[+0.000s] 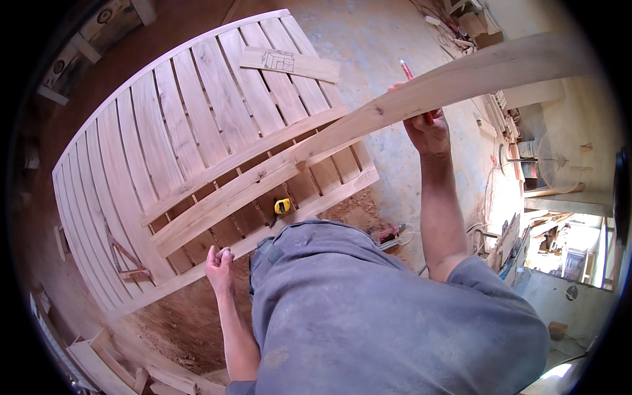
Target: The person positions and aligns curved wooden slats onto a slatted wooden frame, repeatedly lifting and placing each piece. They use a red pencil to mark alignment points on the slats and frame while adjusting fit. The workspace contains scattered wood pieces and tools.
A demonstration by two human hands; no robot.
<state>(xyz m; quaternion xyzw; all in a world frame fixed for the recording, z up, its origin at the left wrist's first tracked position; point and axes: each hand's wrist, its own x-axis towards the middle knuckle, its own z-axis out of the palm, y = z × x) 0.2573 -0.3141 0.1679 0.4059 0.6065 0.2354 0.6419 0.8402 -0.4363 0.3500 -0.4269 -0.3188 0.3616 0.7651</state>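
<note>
A long wooden board [388,108] slants from the slatted wooden panel [191,99] up to the far right. My right hand [429,133] grips its raised part, fingers partly hidden behind it. The same hand holds a red pencil [405,68], which sticks out past the board's far edge. At the panel's near edge, my left hand [221,268] has loosely bent fingers with nothing seen in them. Close to the left hand lies a yellow tape measure [282,207] on the slats. Another wooden strip [250,161] lies alongside the board across the panel.
A short board with a pencil sketch [289,63] lies on the panel's far end. A wooden triangular square [125,258] rests at its left. A red power tool [388,234] is partly hidden beside my body. Timber offcuts [550,227] and a fan [543,158] stand at right.
</note>
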